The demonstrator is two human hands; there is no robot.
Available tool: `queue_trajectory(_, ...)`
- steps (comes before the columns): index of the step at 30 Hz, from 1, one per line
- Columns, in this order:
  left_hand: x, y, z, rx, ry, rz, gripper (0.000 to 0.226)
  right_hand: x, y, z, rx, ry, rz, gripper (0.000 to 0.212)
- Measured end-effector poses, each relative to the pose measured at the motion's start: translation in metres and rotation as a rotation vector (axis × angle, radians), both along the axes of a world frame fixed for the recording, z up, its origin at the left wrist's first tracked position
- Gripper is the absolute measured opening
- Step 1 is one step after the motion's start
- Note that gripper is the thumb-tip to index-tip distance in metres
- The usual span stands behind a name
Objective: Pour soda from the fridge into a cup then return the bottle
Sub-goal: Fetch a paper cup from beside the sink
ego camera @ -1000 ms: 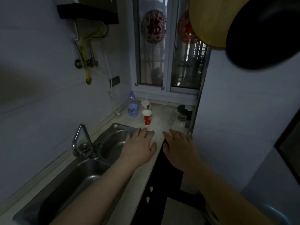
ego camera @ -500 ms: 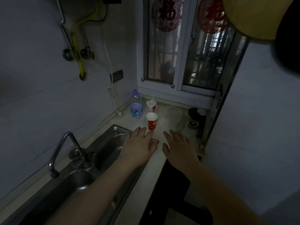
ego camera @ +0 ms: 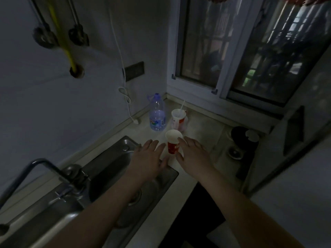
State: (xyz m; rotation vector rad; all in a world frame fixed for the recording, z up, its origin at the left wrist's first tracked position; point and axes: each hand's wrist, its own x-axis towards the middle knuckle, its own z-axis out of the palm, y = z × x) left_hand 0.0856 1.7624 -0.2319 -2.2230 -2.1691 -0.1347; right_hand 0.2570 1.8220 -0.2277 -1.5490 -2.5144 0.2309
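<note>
A pale stone counter runs along the wall to the window corner, with a steel sink set into it on the left. Upright on it near the sink's far end stands a red paper cup with a white inside. Behind that, close to the corner, a clear bottle with a blue label stands just beside a second cup holding a straw. Toward the right edge sit a dark round object and a small round fitting (too dim to identify).
</note>
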Motion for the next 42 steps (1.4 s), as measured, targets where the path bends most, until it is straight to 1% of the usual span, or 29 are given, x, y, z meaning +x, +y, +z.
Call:
queue_trajectory(4, -0.003, 0.031, -0.021, -0.053, 0.009, 0.038, 0.056, -0.008, 0.051, -0.022, -0.042, 0.012, 0.023, 0.059)
queue_trajectory(7, -0.008, 0.051, -0.038, -0.038, -0.025, 0.04, 0.055, -0.016, 0.086, -0.04, -0.115, 0.032, 0.033, 0.066)
queue_trajectory(9, -0.011, 0.062, -0.046, -0.045, -0.037, 0.047, 0.054, -0.024, 0.108, -0.052, -0.151, 0.045, 0.032, 0.077)
queue_trajectory(14, -0.016, 0.08, -0.065, -0.082, -0.08, 0.087, 0.057, -0.041, 0.152, -0.081, -0.255, 0.018, 0.049, 0.117)
queue_trajectory(17, -0.019, 0.085, -0.074, -0.075, -0.115, 0.1, 0.07, -0.043, 0.171, -0.1, -0.3, -0.033, 0.086, 0.127)
queue_trajectory(19, -0.022, 0.085, -0.078, -0.092, -0.139, 0.116, 0.078, -0.045, 0.179, -0.109, -0.334, -0.054, 0.101, 0.128)
queue_trajectory(20, -0.023, 0.084, -0.079, -0.078, -0.143, 0.126, 0.077, -0.045, 0.182, -0.112, -0.347, -0.054, 0.107, 0.128)
queue_trajectory(24, -0.033, 0.081, -0.09, -0.09, -0.132, 0.147, 0.064, -0.049, 0.189, -0.12, -0.338, -0.02, 0.137, 0.122)
queue_trajectory(27, -0.037, 0.078, -0.091, -0.045, -0.143, 0.154, 0.065, -0.052, 0.19, -0.122, -0.28, 0.001, 0.133, 0.108)
queue_trajectory(30, -0.037, 0.077, -0.092, -0.1, -0.16, 0.163, 0.062, -0.054, 0.191, -0.12, -0.254, 0.013, 0.132, 0.099)
queue_trajectory(32, -0.036, 0.077, -0.091, -0.132, -0.176, 0.177, 0.057, -0.054, 0.19, -0.114, -0.256, 0.031, 0.135, 0.097)
queue_trajectory(35, -0.033, 0.08, -0.089, -0.149, -0.205, 0.178, 0.057, -0.055, 0.188, -0.097, -0.258, 0.086, 0.153, 0.099)
queue_trajectory(37, -0.028, 0.081, -0.086, -0.15, -0.285, 0.164, 0.055, -0.056, 0.186, -0.083, -0.249, 0.139, 0.176, 0.103)
queue_trajectory(38, -0.026, 0.081, -0.084, -0.17, -0.385, 0.189, 0.052, -0.056, 0.183, -0.076, -0.238, 0.165, 0.188, 0.105)
queue_trajectory(42, -0.014, 0.08, -0.08, -0.242, -0.999, 0.487, 0.044, -0.055, 0.165, -0.048, -0.183, 0.186, 0.248, 0.112)
